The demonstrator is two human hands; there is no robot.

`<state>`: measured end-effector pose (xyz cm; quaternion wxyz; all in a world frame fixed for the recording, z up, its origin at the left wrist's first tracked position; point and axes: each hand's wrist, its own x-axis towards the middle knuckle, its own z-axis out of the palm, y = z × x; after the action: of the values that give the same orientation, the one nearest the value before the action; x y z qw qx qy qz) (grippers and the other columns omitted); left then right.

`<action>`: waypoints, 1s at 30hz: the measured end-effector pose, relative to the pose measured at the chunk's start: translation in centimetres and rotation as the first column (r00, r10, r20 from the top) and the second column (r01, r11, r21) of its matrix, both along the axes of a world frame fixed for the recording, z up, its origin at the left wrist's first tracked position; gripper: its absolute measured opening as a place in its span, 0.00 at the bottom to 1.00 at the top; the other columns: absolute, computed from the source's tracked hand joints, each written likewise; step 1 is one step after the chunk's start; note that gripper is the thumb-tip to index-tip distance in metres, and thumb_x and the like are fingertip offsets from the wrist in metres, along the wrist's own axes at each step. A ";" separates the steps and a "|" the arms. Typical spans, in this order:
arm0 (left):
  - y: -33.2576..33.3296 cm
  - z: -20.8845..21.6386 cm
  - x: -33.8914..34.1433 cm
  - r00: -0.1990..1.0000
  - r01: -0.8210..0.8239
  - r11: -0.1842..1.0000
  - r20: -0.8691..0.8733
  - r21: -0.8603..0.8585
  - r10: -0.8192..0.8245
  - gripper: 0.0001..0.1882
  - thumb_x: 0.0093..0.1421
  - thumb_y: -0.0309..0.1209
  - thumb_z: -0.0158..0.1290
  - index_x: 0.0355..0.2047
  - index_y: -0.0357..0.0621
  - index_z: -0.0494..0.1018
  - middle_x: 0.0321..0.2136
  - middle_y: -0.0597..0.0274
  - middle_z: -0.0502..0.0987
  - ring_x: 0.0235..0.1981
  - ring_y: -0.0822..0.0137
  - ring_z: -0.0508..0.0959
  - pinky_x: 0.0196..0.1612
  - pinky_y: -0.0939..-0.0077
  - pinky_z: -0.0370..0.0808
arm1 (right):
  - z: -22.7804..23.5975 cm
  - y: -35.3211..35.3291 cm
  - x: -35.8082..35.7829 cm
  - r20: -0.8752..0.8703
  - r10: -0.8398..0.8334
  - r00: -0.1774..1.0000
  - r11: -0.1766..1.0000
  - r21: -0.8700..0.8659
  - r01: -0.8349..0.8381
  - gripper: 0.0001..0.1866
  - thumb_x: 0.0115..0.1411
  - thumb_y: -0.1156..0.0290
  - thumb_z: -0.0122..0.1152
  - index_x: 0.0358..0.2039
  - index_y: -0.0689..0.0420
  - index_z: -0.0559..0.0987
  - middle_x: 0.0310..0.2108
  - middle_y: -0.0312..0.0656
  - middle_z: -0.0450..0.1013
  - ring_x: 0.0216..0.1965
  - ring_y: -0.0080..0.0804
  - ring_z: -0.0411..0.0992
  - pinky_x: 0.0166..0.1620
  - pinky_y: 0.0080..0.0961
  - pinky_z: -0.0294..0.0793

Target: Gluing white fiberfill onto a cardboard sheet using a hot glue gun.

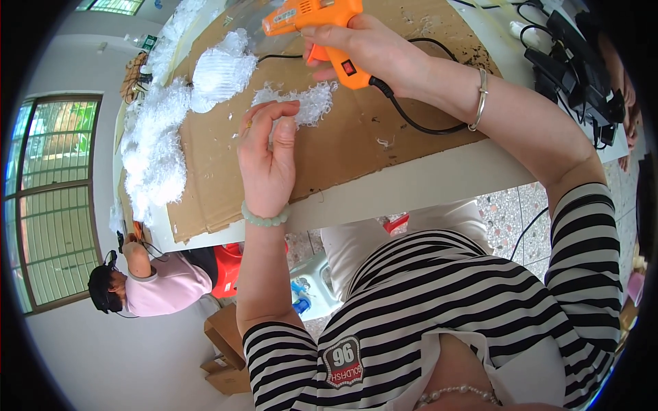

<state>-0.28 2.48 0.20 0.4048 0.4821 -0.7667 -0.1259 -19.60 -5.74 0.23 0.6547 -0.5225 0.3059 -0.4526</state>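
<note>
My right hand [363, 51] is wrapped round the handle of an orange hot glue gun [322, 20], its nozzle pointing left above the cardboard. A black cord runs from the handle's base. My left hand [269, 154] has its fingers bent round the near left edge of a small white shaggy fringe piece [314, 103]; its fingertips partly cover that piece. Beyond my left hand lies a round white ribbed piece [218, 74] with shaggy fringe round its edge. Both rest on a brown cardboard sheet [349, 157].
A heap of white shaggy fringe [154, 147] lies along the cardboard's left side. Black devices and cables [569, 61] crowd the table's right end. A plastic bottle [144, 41] stands at the far left. Another person [168, 281] in pink works at the left. Cardboard boxes [226, 342] sit below.
</note>
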 end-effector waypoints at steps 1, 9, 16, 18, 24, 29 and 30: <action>0.0 0.2 -0.2 1.000 0.003 1.000 -0.001 0.001 -0.003 0.11 0.62 0.35 0.49 0.35 0.39 0.74 0.31 0.56 0.77 0.41 0.51 0.72 0.48 0.62 0.66 | -0.2 0.1 0.0 0.005 0.038 0.999 0.999 0.005 -0.038 0.18 0.63 0.58 0.51 0.43 0.61 0.72 0.37 0.38 0.71 0.41 0.24 0.71 0.43 0.24 0.76; 0.0 0.6 0.2 0.997 -0.058 0.994 0.049 0.092 0.053 0.15 0.65 0.38 0.45 0.37 0.38 0.74 0.32 0.61 0.78 0.38 0.64 0.73 0.42 0.68 0.69 | -0.6 -0.3 0.1 -0.036 0.015 0.999 0.999 0.032 -0.014 0.17 0.63 0.59 0.51 0.43 0.59 0.72 0.36 0.36 0.70 0.41 0.24 0.70 0.44 0.27 0.77; -0.6 2.1 5.7 0.952 -0.265 0.964 -0.157 0.016 0.264 0.18 0.67 0.39 0.42 0.40 0.36 0.75 0.35 0.63 0.77 0.37 0.73 0.71 0.44 0.77 0.66 | -0.7 -0.7 -0.4 0.004 -0.097 0.995 0.995 0.023 0.097 0.19 0.62 0.57 0.53 0.43 0.60 0.72 0.35 0.36 0.70 0.37 0.22 0.70 0.40 0.24 0.75; -0.5 2.1 6.8 0.932 -0.335 0.936 -0.108 0.110 0.346 0.19 0.67 0.39 0.43 0.41 0.36 0.75 0.39 0.59 0.78 0.45 0.69 0.73 0.53 0.74 0.65 | -0.8 -0.8 -0.8 -0.043 -0.120 0.992 0.993 0.016 0.121 0.18 0.62 0.56 0.52 0.40 0.58 0.73 0.36 0.35 0.71 0.39 0.22 0.71 0.41 0.22 0.75; 0.3 0.5 6.3 0.949 -0.288 0.958 0.135 -0.011 0.286 0.09 0.58 0.30 0.56 0.36 0.39 0.76 0.30 0.58 0.78 0.34 0.65 0.76 0.42 0.73 0.71 | -0.6 -0.2 -0.2 0.060 -0.080 0.995 0.995 0.067 0.076 0.17 0.63 0.57 0.52 0.40 0.59 0.73 0.35 0.36 0.71 0.39 0.21 0.70 0.41 0.24 0.77; 0.7 1.2 2.3 0.918 -0.015 0.977 0.386 -0.212 0.097 0.07 0.55 0.24 0.54 0.35 0.38 0.74 0.31 0.54 0.77 0.36 0.54 0.76 0.43 0.66 0.71 | -0.1 1.0 0.8 0.043 0.121 0.992 0.993 -0.019 -0.120 0.16 0.63 0.59 0.52 0.42 0.60 0.73 0.36 0.36 0.71 0.41 0.23 0.70 0.42 0.26 0.78; 0.8 1.4 2.0 0.900 -0.016 0.976 0.423 -0.216 0.108 0.07 0.56 0.23 0.52 0.35 0.39 0.73 0.32 0.53 0.77 0.37 0.51 0.75 0.43 0.65 0.71 | -0.2 1.2 1.0 0.018 0.174 0.985 0.984 -0.044 -0.173 0.17 0.63 0.60 0.52 0.43 0.60 0.73 0.37 0.36 0.71 0.41 0.24 0.70 0.42 0.26 0.78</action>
<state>1.68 3.23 1.56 0.2765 0.4774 -0.8304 0.0778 -18.63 -4.58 0.08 0.6837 -0.5560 0.2425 -0.4057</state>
